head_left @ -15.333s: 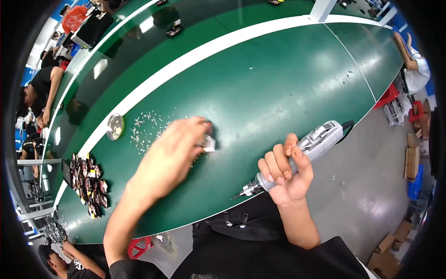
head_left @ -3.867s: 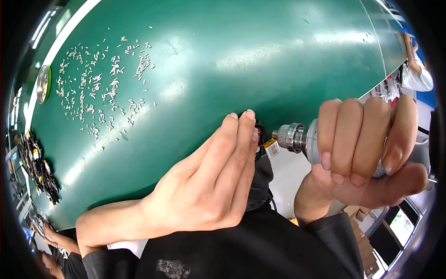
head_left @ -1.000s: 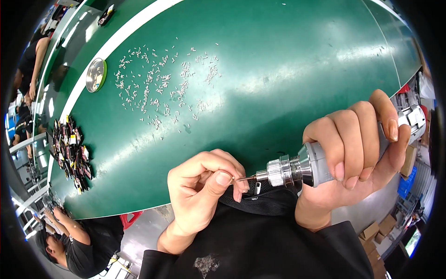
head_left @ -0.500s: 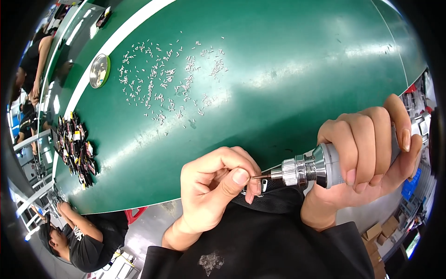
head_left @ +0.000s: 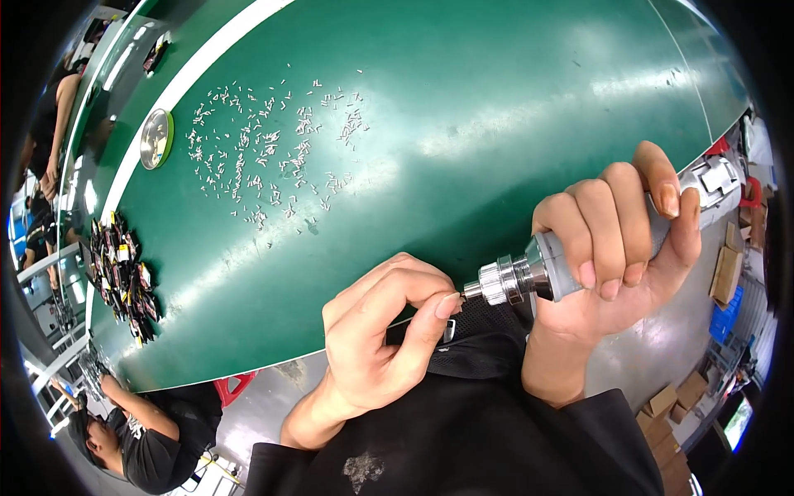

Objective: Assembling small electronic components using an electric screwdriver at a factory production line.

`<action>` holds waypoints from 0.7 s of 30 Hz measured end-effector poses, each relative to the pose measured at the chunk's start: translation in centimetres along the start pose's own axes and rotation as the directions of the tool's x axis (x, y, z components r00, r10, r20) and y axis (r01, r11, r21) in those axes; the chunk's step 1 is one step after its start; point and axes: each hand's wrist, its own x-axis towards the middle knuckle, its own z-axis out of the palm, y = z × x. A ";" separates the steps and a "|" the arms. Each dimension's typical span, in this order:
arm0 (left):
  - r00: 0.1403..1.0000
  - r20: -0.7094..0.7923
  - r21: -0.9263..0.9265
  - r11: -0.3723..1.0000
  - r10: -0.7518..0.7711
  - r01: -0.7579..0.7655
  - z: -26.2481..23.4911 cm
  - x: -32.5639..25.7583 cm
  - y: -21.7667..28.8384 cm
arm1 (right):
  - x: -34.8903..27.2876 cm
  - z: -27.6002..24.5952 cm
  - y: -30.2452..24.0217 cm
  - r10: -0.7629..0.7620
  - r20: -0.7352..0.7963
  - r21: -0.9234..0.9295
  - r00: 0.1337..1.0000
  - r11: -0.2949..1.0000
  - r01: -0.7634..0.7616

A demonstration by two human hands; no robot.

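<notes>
Nearest the camera, over the dark fabric of the person's own black top [head_left: 496, 413], the left hand [head_left: 376, 335] was curled almost closed, thumb and forefinger pinched together at the very tip of the tool; whatever sat between the fingertips was too small to make out. A small pale rectangular piece [head_left: 448, 330] showed just below that thumb.

Just to the right, the right hand [head_left: 616, 248] was wrapped tightly round the grey cylindrical body of a handheld rotary tool with a ribbed silver metal collar [head_left: 517, 279], all four fingers closed over the barrel and the thumb behind it. The tool lay roughly level, its nose pointing left toward the pinched fingertips and touching them, held above the near edge of the table rather than over its top.

Beyond the hands stretched the broad green table surface [head_left: 496, 124]. Farther out on it, well apart from the hands, lay a loose scatter of tiny silvery metal pins [head_left: 265, 153]. Left of the scatter sat a round shiny metal dish with a green rim [head_left: 155, 138]. Near the table's left end was a heap of small dark packets [head_left: 122, 277].

At the lower left edge, another person in a black shirt [head_left: 141, 434] was bent beside the table.
</notes>
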 end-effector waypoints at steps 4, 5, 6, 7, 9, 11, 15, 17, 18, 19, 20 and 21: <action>0.994 0.012 0.154 0.982 0.107 -0.108 -2.1 1.2 0.2 | 0.3 -0.3 0.3 -0.042 -0.096 0.021 0.994 0.999 0.044; 0.991 -0.049 0.209 0.971 0.125 -0.112 -3.5 1.3 0.7 | 0.4 -0.4 0.5 -0.045 -0.124 0.016 0.991 0.999 0.047; 0.982 -0.105 0.268 0.955 0.158 -0.125 -4.9 1.7 1.2 | 0.6 -0.6 0.5 -0.053 -0.143 0.015 0.988 0.998 0.056; 0.980 -0.121 0.390 0.915 0.158 -0.099 -6.2 2.1 2.0 | 0.4 -0.7 0.3 -0.054 -0.150 0.000 0.987 0.999 0.054; 0.959 -0.177 0.623 0.780 0.222 -0.065 -9.7 4.4 3.1 | -0.2 -1.0 0.6 -0.065 -0.219 0.035 0.973 0.997 0.074; 0.931 -0.259 0.729 0.684 0.258 0.013 -13.8 8.0 3.3 | -0.5 -1.6 1.4 -0.056 -0.303 0.040 0.951 0.997 0.071; 0.917 -0.261 0.921 0.363 0.303 0.142 -24.2 16.0 1.5 | -1.2 -1.9 2.0 -0.064 -0.230 0.011 0.971 0.998 0.069; 0.933 -0.292 0.943 0.226 0.211 0.244 -29.5 17.7 -0.2 | -1.0 -1.4 2.8 -0.021 -0.243 -0.053 0.970 0.999 0.009; 0.943 -0.303 0.944 0.178 0.139 0.277 -27.7 19.6 1.4 | -1.3 -2.2 1.3 -0.057 -0.229 -0.007 0.972 0.998 0.057; 0.934 -0.312 0.945 0.153 0.176 0.287 -28.2 20.6 0.5 | -1.1 -2.1 1.5 -0.037 -0.236 -0.018 0.971 0.999 0.033; 0.925 -0.320 0.945 0.133 0.205 0.298 -28.1 21.2 -0.2 | -1.1 -2.0 1.7 -0.016 -0.249 -0.035 0.968 0.999 0.008; 0.915 -0.341 0.939 0.111 0.215 0.325 -28.2 21.9 -0.7 | -0.9 -1.9 2.0 -0.010 -0.236 -0.043 0.972 0.999 0.000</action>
